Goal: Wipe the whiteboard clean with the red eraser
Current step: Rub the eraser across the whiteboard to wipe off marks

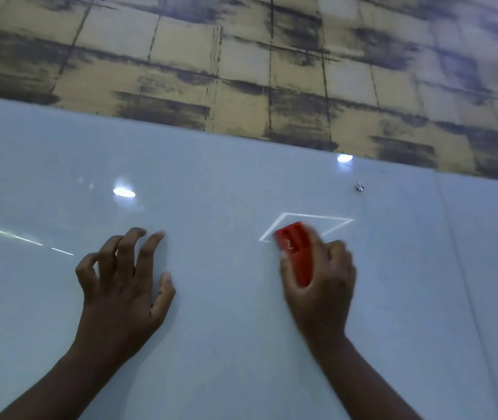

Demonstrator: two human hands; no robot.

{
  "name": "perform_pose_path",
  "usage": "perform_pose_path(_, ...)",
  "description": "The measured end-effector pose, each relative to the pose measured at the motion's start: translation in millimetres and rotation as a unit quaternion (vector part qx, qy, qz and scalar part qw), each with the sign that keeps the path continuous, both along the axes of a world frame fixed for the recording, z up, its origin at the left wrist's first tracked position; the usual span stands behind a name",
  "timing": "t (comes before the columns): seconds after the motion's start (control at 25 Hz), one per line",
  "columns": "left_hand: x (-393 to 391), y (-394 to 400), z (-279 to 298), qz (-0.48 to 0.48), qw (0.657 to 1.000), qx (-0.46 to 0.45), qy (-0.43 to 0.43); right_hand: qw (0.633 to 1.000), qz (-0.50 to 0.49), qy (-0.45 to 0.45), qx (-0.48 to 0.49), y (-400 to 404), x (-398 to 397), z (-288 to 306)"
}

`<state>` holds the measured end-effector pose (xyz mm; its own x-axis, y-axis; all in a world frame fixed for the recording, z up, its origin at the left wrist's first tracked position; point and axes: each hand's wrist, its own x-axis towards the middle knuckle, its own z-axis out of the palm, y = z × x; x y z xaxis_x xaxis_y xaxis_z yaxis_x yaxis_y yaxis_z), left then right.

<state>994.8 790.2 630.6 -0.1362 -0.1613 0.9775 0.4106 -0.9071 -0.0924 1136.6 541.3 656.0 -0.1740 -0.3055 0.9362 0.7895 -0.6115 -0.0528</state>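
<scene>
Glossy whiteboard under patterned tan wall. Right hand grips red eraser, pressed on board beside reflected white outline. Left hand holds nothing, fingers loosely bent, fingertips on board.

A glossy whiteboard fills most of the view, with a wall of tan, dark-smudged tiles above it. The right hand grips a red eraser against the board — its fingers wrap one side and are blurred. The eraser overlaps a bright four-sided outline on the surface. The left hand rests on the board, well apart, fingers spread and loosely bent. A small metal stud sits near the top edge.
</scene>
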Motion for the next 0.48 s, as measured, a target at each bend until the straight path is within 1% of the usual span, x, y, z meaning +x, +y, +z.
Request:
perform_pose_path(0.04, 2.4, -2.5, 11.8, -0.001, 1.0, 0.013, 0.003, 0.998, -0.006, -0.031, -0.061, 12.4, -8.9, -12.9)
perform_pose_path(0.12, 6.8, -7.2, 39.6, 0.007, 0.999, 0.044, 0.018, 0.981, -0.02, -0.091, -0.172, 30.4, -23.9, -34.7)
perform_pose_path(0.2, 10.6, -13.3, 69.2, 0.013, 0.997, 0.062, 0.036, 0.971, -0.025, -0.122, -0.206, 31.8, -25.2, -30.1)
perform_pose_path(0.32, 20.3, -17.2, 97.5, 0.012, 0.996, 0.072, 0.046, 0.979, -0.026, -0.109, -0.172, 19.2, -11.7, 8.5)
perform_pose_path(0.48, 31.5, -11.0, 98.2, -0.008, 0.996, 0.074, 0.042, 0.997, -0.037, -0.055, -0.039, -17.1, 20.4, 75.6)
